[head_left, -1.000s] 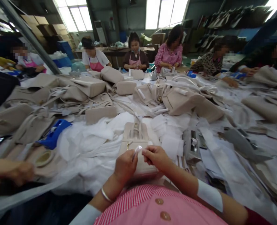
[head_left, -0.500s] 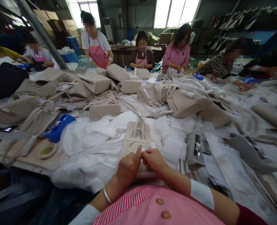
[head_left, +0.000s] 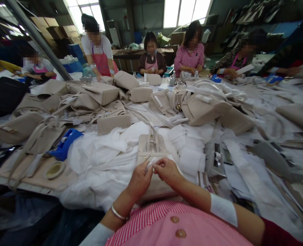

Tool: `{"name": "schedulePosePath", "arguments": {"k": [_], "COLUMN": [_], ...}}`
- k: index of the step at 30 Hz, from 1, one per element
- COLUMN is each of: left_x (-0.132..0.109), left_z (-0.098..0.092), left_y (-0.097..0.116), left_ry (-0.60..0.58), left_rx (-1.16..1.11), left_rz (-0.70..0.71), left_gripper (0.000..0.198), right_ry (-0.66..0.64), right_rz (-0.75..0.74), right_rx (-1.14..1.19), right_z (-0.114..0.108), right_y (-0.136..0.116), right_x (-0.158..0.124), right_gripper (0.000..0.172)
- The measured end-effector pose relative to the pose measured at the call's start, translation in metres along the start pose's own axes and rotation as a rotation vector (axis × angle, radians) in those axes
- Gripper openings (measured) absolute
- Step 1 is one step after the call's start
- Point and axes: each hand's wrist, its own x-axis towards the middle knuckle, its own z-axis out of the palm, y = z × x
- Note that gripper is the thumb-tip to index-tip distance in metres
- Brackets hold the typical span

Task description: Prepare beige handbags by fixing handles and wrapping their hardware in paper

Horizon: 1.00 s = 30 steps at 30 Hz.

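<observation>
left hand [head_left: 139, 180]: fingers curling in, thumb and forefinger pinching the near end of a small white strip [head_left: 150, 163]; silver bangle [head_left: 117, 213] sitting on the wrist.
right hand [head_left: 168, 171]: fingertips pinching the same white strip from the right, knuckles bending, touching the left hand's fingertips.
white strip: sitting between both hands, just above the near edge of the beige handbag [head_left: 151, 150]; too small to tell whether it is tape or paper.
beige handbag: lying flat on the table right in front of the person, near centre, handles pointing far; a gold clasp showing just left of the hands; its near part hiding under both hands.
white wrapping sheets [head_left: 100, 160]: bunching up left of the handbag, touching it.
blue tool [head_left: 64, 145]: lying left, beyond the white sheets, near a tape roll [head_left: 54, 169].
pile of beige bags [head_left: 102, 94]: heaping up far left and centre of the table [head_left: 25, 186].
large beige bag [head_left: 205, 107]: lying far right of centre, well apart from the hands.
co-workers: several people sitting and standing along the far side, their hands busying with bags; one in a pink apron [head_left: 101, 63] standing and leaning over the pile.
</observation>
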Motion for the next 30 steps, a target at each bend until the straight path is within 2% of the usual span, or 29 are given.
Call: {"name": "schedulePosePath", "arguments": {"k": [3, 6, 9, 11, 15, 19, 21, 23, 26, 28, 30], "left_x": [0.002, 0.001, -0.001, -0.001, -0.001, 0.000, 0.001, 0.002, 0.002, -0.001, -0.006], "left_z": [-0.008, -0.011, -0.011, -0.010, -0.011, -0.011, -0.010, -0.011, -0.019, -0.028, -0.039], "left_y": [0.003, -0.002, -0.007, -0.011, -0.014, -0.013, -0.010, -0.006, -0.003, -0.006, -0.012], "left_ry": [-0.095, -0.137, -0.143, -0.126, -0.127, -0.178, -0.131, -0.112, -0.197, -0.262, -0.320], "left_rx": [-0.257, -0.529, -0.768, -0.908, -1.104, -1.079, -0.972, -0.834, -0.659, -0.614, -0.607], "left_rz": [-0.102, -0.214, -0.271, -0.310, -0.406, -0.422, -0.376, -0.317, -0.210, -0.167, -0.186], "left_gripper": [0.028, 0.032, 0.033, 0.034, 0.037, 0.042, 0.046, 0.050, 0.057, 0.057, 0.054], "right_ry": [0.024, 0.024, -0.103, -0.183, -0.224, -0.201, -0.259, -0.373, -0.467, -0.447, -0.395], "right_rz": [-0.048, -0.058, -0.111, -0.205, -0.385, -0.463, -0.379, -0.244, -0.165, -0.198, -0.222], "right_rx": [-0.017, -0.054, -0.004, 0.064, 0.014, -0.143, -0.038, 0.109, 0.186, 0.190, 0.202], "right_z": [0.001, 0.001, 0.000, 0.000, -0.002, -0.006, -0.009, -0.010, -0.009, -0.009, -0.009], "right_y": [-0.001, -0.005, -0.009, -0.012, -0.015, -0.020, -0.024, -0.027, -0.027, -0.023, -0.020], "right_x": [0.004, 0.004, 0.002, 0.003, 0.008, 0.014, 0.014, 0.012, 0.012, 0.013, 0.014], "right_gripper": [0.008, 0.015, 0.022, 0.022, 0.016, 0.017, 0.013, 0.012, 0.027, 0.033, 0.034]}}
